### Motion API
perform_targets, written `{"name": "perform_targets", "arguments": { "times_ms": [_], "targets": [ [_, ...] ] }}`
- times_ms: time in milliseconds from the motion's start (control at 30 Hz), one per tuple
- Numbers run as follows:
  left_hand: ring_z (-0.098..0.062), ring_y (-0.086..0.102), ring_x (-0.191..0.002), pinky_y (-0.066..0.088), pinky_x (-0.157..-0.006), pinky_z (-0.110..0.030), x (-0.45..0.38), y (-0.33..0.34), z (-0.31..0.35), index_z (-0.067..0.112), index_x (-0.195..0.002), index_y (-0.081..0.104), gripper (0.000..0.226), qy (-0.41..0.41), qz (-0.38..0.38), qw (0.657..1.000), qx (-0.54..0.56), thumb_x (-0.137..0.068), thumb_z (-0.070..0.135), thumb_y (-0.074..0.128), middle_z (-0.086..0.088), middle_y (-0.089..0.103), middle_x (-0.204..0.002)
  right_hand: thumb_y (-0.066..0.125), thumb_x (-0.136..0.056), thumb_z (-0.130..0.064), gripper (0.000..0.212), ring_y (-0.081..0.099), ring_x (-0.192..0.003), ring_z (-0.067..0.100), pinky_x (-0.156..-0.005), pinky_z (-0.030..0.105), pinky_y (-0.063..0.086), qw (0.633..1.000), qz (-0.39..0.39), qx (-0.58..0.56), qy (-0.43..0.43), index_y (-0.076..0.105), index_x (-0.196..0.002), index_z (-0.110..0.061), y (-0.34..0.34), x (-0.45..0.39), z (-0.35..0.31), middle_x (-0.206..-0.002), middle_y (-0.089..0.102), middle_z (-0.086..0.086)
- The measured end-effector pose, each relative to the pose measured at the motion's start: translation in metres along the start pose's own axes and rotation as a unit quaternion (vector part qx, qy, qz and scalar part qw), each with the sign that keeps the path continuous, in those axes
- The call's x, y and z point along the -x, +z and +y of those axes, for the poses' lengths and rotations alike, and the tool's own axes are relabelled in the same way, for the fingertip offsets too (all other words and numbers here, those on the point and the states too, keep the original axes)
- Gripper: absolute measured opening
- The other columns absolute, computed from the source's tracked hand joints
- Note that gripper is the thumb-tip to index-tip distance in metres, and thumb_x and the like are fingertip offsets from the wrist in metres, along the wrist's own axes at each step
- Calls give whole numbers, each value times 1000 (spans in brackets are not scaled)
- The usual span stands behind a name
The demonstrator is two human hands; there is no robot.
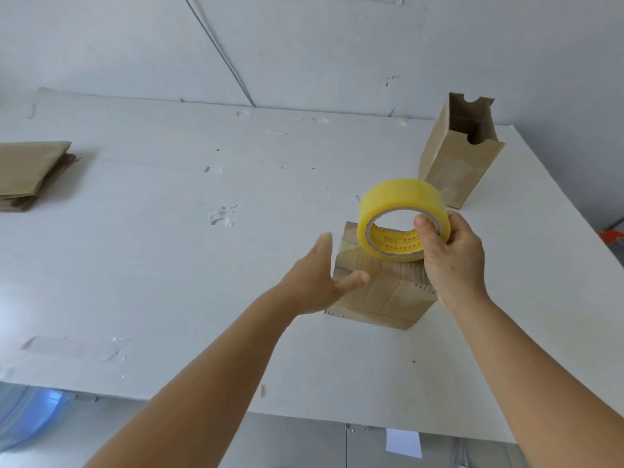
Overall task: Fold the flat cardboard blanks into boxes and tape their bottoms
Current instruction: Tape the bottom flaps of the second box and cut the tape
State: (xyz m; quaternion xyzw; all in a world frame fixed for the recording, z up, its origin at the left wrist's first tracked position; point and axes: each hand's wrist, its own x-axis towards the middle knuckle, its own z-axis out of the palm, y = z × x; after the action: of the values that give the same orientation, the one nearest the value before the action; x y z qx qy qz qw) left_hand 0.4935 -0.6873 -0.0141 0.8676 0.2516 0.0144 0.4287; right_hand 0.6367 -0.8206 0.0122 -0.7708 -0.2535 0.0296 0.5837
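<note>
Clearly the right hand (452, 255) holds the tape roll (401, 219) up on purpose: thumb hooked through the core, fingers clamped on the outer rim, so the roll stands on edge with its hole facing the wearer and can spin as tape is drawn off. Its axis runs roughly from the wearer toward the far edge of the table (169, 265).

Directly beneath the roll, toward the near right part of the table, stands the folded box (378, 295), bottom side up. Its closed flaps face the ceiling, which is the sensible way to present them for taping; some clear tape seems to lie across them already, though glare makes that hard to confirm. The long axis of the box probably runs vertically, foreshortened from above.

The left hand (320, 282) hovers empty just beside the box's left side, fingers spread apart, seemingly ready either to steady the cardboard or to find the tape's loose end.

Near the far right corner a finished box (461, 153) stands upright, tall axis vertical, open mouth up. At the left edge, well apart from the work, lies the stack of flat blanks (32, 175), long side running toward the far edge.
</note>
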Motion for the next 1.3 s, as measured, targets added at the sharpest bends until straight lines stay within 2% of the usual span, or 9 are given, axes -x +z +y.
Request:
{"name": "perform_targets", "arguments": {
  "times_ms": [67, 133, 200, 300, 433, 600, 700, 867, 1300],
  "targets": [
    [-15, 3, -148, 6, -120, -43, -6, -8, 14, 17, -154, -6, 120, 74, 37, 996, -38, -72, 62, 70, 2, -1, -162, 63, -88, -40, 16, 53, -65, -3, -61, 13, 42, 1000, -7, -7, 1, 55, -78, -30, 0, 0, -2, -70, 57, -10],
    [-16, 13, -147, 9, -117, -50, -17, -10, 25, 24, -153, -8, 133, 124, 42, 991, -35, -59, 67, 76, 5, 13, -160, 62, -89, -38, 15, 52, -63, -5, -60, 10, 41, 1000, -15, -15, 5, 55, -78, -31, -1, -1, -4, -72, 57, -10],
    [-13, 29, -138, 19, -111, -41, -26, -6, 27, 28, -152, -2, 134, 117, 51, 992, -16, -52, 64, 80, 16, 31, -147, 63, -89, -37, 13, 53, -63, -8, -58, 6, 40, 999, -31, -21, 9, 55, -80, -30, -2, -2, -6, -74, 57, -11],
    [-11, 33, -134, 20, -97, -30, -29, -1, 21, 30, -149, 15, 122, 129, 87, 986, -61, -54, 58, 84, 20, 37, -135, 66, -87, -31, 11, 55, -67, -8, -61, 6, 43, 994, -85, -54, 33, 58, -88, -24, -5, -7, -9, -79, 61, -10],
    [-10, 24, -138, 14, -106, -32, -33, -3, 14, 27, -152, 5, 124, 121, 93, 982, -112, -60, 58, 81, 15, 35, -145, 73, -78, -27, 17, 63, -83, 12, -74, 25, 50, 990, -98, -87, 45, 60, -87, -32, -33, -27, -14, -87, 66, -3],
    [-9, 18, -141, 7, -115, -41, -34, -4, 14, 30, -153, 1, 120, 130, 91, 969, -187, -63, 67, 72, 12, 31, -149, 79, -71, -8, 39, 58, -79, 10, -70, 27, 49, 989, -144, 7, 20, 60, -91, -35, -91, -46, -19, -87, 59, -9],
    [-11, 13, -144, 3, -116, -46, -36, -3, 16, 33, -152, 0, 115, 130, 80, 965, -213, -67, 69, 68, 10, 24, -154, 81, -70, -14, 41, 56, -79, 8, -68, 23, 47, 980, -194, 42, 30, 60, -94, -39, -103, -47, -20, -89, 57, -11],
    [-10, 8, -144, -2, -115, -50, -32, -4, 18, 39, -151, -1, 104, 124, 63, 956, -257, -73, 69, 61, 13, 18, -154, 66, -82, -43, 9, 54, -82, 4, -70, 22, 42, 981, -172, 95, 9, 63, -89, -39, -108, -53, -14, -89, 62, -11],
    [-14, 2, -146, -4, -113, -55, -29, -6, 28, 40, -151, 2, 93, 111, 26, 931, -347, -72, 79, 32, 10, 8, -157, 71, -78, -45, 19, 57, -91, 12, -79, 30, 46, 970, -199, 118, 69, 62, -95, -41, -105, -47, 26, -95, 62, -10]
  ]
}}
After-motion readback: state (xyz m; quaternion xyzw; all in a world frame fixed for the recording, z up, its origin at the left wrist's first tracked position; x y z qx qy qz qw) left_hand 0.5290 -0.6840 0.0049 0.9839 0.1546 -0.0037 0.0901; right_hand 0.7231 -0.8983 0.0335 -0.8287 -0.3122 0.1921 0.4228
